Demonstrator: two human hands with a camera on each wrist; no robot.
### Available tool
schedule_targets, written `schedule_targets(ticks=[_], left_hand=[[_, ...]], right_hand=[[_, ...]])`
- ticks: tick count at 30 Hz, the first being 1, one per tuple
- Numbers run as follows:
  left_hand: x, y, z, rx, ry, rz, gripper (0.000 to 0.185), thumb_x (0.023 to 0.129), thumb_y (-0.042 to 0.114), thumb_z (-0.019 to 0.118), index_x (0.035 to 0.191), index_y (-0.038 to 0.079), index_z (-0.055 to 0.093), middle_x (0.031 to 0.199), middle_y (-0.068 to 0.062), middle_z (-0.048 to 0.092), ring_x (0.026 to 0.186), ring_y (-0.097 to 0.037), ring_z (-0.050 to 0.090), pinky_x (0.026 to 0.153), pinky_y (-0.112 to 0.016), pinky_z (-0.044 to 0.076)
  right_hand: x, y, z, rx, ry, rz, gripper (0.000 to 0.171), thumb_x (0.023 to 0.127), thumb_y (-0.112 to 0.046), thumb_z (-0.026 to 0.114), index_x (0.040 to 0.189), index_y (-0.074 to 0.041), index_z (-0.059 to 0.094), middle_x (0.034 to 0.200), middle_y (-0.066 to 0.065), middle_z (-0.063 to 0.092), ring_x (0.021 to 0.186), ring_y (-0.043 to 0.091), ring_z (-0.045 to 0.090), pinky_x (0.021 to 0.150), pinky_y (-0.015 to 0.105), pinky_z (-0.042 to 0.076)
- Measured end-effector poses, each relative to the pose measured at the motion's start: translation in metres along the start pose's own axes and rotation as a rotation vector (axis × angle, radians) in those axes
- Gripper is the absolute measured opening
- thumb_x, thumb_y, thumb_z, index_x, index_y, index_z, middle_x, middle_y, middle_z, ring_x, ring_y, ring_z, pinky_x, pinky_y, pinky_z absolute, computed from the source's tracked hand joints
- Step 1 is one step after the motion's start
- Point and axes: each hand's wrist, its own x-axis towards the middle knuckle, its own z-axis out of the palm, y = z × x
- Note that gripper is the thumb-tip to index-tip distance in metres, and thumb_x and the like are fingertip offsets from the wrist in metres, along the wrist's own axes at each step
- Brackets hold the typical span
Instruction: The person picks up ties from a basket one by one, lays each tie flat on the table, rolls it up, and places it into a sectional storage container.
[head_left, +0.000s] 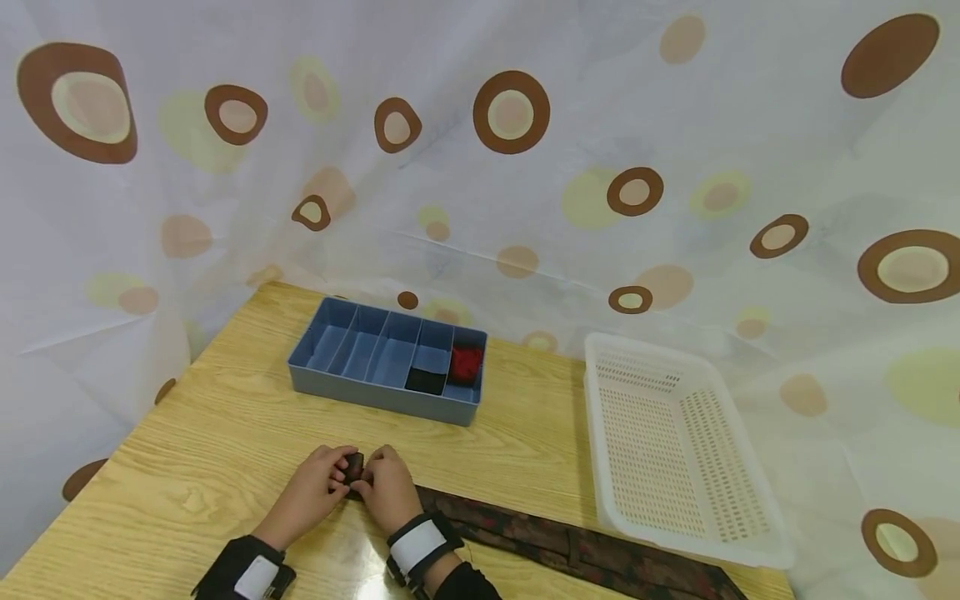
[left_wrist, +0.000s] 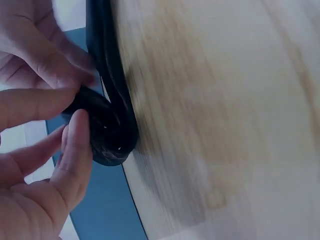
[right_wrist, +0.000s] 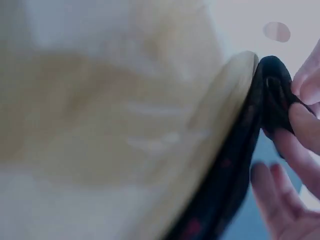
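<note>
A long dark necktie (head_left: pixel 525 533) with a brown and reddish pattern lies flat across the table, its far-left end curled into a small roll (head_left: pixel 353 468). My left hand (head_left: pixel 309 493) pinches the left side of this roll between thumb and fingers. On the other side, my right hand (head_left: pixel 390 490) grips the roll with bent fingers close to the left ones. In the left wrist view the coiled layers of the roll (left_wrist: pixel 110 150) show at the strip's end, standing on edge. Fingers hide part of the roll in the right wrist view, where the tie (right_wrist: pixel 225 175) runs away downward.
A blue divided box (head_left: pixel 382 404) stands behind the hands; its right compartments hold a red cloth item (head_left: pixel 467 363) and a black item (head_left: pixel 426 381). At the right is a white perforated basket (head_left: pixel 592 433), beside the tie. A patterned sheet (head_left: pixel 480 200) hangs behind the wooden table (head_left: pixel 187 467).
</note>
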Motion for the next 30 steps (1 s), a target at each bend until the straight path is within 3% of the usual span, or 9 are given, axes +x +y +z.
schedule_targets(ticks=[3,5,8,10,14,17,23,27,30], left_hand=[[0.001,0.0,0.005,0.043,-0.019,0.021,0.045,0.073,-0.01,0.069,0.117,-0.005,0.061,0.088,-0.006,0.053,0.075,-0.01,0.051,0.064,-0.021,0.047],[0.002,-0.002,0.007,0.071,-0.034,0.053,0.045,0.072,-0.01,0.069,0.116,-0.005,0.061,0.087,-0.005,0.054,0.074,-0.01,0.05,0.063,-0.021,0.046],[0.004,-0.006,0.004,0.068,-0.061,0.087,0.046,0.073,-0.011,0.063,0.118,-0.006,0.059,0.088,-0.005,0.054,0.075,-0.011,0.05,0.064,-0.022,0.045],[0.004,-0.009,0.0,0.051,-0.061,0.058,0.047,0.075,-0.01,0.06,0.122,-0.005,0.056,0.091,-0.006,0.054,0.077,-0.013,0.05,0.065,-0.024,0.045],[0.004,-0.014,-0.009,0.016,-0.067,-0.065,0.04,0.084,0.0,0.059,0.123,-0.008,0.052,0.094,-0.011,0.057,0.08,-0.018,0.054,0.067,-0.031,0.047],[0.003,-0.013,-0.012,-0.031,-0.072,-0.093,0.034,0.088,0.005,0.059,0.117,-0.01,0.054,0.092,-0.012,0.059,0.08,-0.018,0.058,0.066,-0.031,0.048],[-0.002,0.0,-0.007,-0.101,-0.005,-0.061,0.026,0.088,0.001,0.058,0.114,-0.001,0.061,0.09,-0.007,0.059,0.08,-0.014,0.059,0.066,-0.023,0.049],[-0.003,0.009,-0.002,-0.095,0.001,0.025,0.028,0.087,-0.005,0.054,0.113,0.0,0.063,0.09,-0.006,0.059,0.081,-0.014,0.059,0.067,-0.022,0.051],[-0.003,0.013,0.003,-0.103,-0.036,0.086,0.03,0.085,-0.008,0.055,0.114,-0.002,0.063,0.09,-0.005,0.058,0.08,-0.011,0.058,0.066,-0.02,0.051]], right_hand=[[-0.001,-0.002,-0.002,-0.043,0.034,0.007,0.02,0.073,-0.016,0.08,0.083,-0.011,0.063,0.089,-0.001,0.053,0.081,0.01,0.055,0.07,0.016,0.048],[-0.001,-0.004,-0.004,-0.073,0.005,-0.02,0.024,0.075,-0.014,0.079,0.094,-0.011,0.064,0.089,-0.002,0.056,0.082,0.009,0.056,0.069,0.015,0.048],[-0.001,-0.007,-0.006,-0.107,-0.065,-0.047,0.017,0.079,-0.012,0.074,0.095,-0.011,0.069,0.086,-0.002,0.061,0.077,0.007,0.059,0.064,0.012,0.047],[-0.001,-0.008,-0.007,-0.123,-0.102,-0.047,0.012,0.081,-0.012,0.073,0.093,-0.011,0.071,0.086,-0.002,0.064,0.077,0.006,0.061,0.064,0.013,0.047],[-0.002,-0.009,-0.009,-0.118,-0.147,-0.02,0.012,0.083,-0.016,0.071,0.095,-0.013,0.072,0.094,-0.002,0.066,0.083,0.007,0.064,0.069,0.015,0.05],[-0.005,-0.009,-0.012,-0.074,-0.169,0.019,0.015,0.085,-0.018,0.069,0.099,-0.013,0.071,0.095,-0.002,0.067,0.085,0.007,0.064,0.07,0.016,0.051],[-0.012,-0.006,-0.02,0.139,-0.237,0.132,0.018,0.089,-0.019,0.064,0.104,-0.009,0.063,0.098,0.003,0.068,0.088,0.01,0.065,0.07,0.02,0.052],[-0.02,-0.001,-0.029,0.246,-0.271,0.172,0.019,0.092,-0.019,0.06,0.105,-0.005,0.064,0.097,0.006,0.069,0.086,0.011,0.065,0.069,0.022,0.052],[-0.026,0.005,-0.034,0.246,-0.263,0.166,0.02,0.094,-0.019,0.056,0.1,-0.003,0.066,0.093,0.005,0.065,0.081,0.011,0.06,0.065,0.02,0.048]])
